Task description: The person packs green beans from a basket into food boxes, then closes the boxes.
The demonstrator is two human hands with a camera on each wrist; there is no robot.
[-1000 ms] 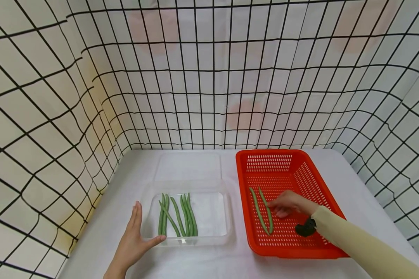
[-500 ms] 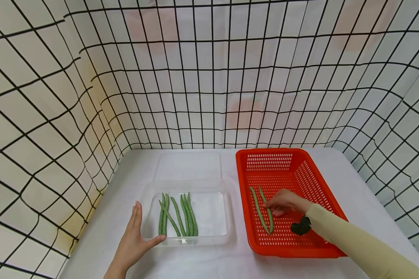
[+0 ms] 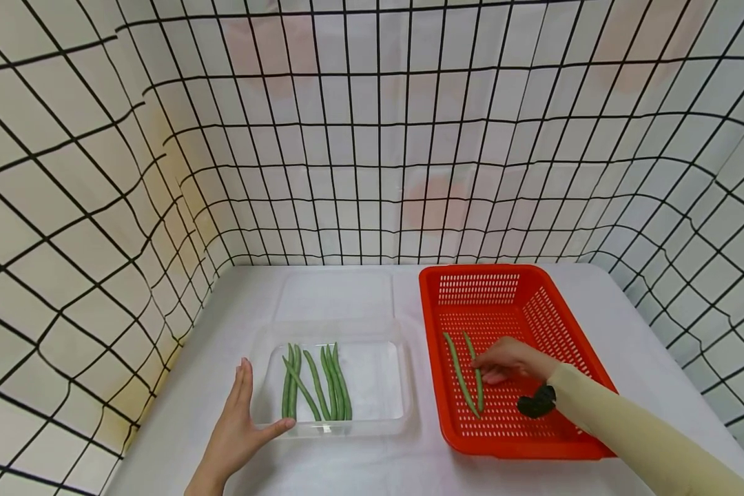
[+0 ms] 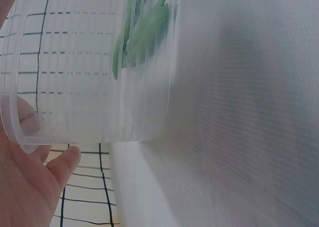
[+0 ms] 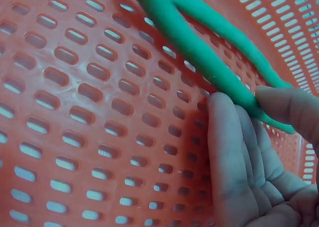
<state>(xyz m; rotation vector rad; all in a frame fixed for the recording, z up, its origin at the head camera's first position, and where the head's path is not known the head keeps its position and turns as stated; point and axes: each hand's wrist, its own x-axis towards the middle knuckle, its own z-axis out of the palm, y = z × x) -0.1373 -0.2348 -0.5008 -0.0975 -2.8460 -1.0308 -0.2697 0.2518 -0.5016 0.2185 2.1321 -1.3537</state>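
Observation:
My right hand (image 3: pixel 511 359) is inside the red plastic basket (image 3: pixel 430 358), pinching a green bean (image 3: pixel 480 394) between thumb and fingers. A second green bean (image 3: pixel 460 375) lies just left of it, and the lower ends nearly meet. In the right wrist view, the pinched green bean (image 5: pixel 199 55) runs between the thumb and fingertips. Fingers spread, my left hand (image 3: pixel 238 428) is at the left front corner of a clear plastic container (image 3: pixel 378 428). The left wrist view shows this hand (image 4: pixel 25 182) against the container's rim. Several green beans (image 3: pixel 316 386) lie in the container's left half.
A clear flat lid (image 3: pixel 335 296) lies behind the container on the white-covered table (image 3: pixel 192 386). Black grid netting over white cloth (image 3: pixel 378 138) stands at the back and both sides. A dark object (image 3: pixel 536 401) sits at the right wrist.
My right hand went slightly left, then took hold of the right-hand bean, whose upper end has shifted a little to the right. The left hand and container have stayed still.

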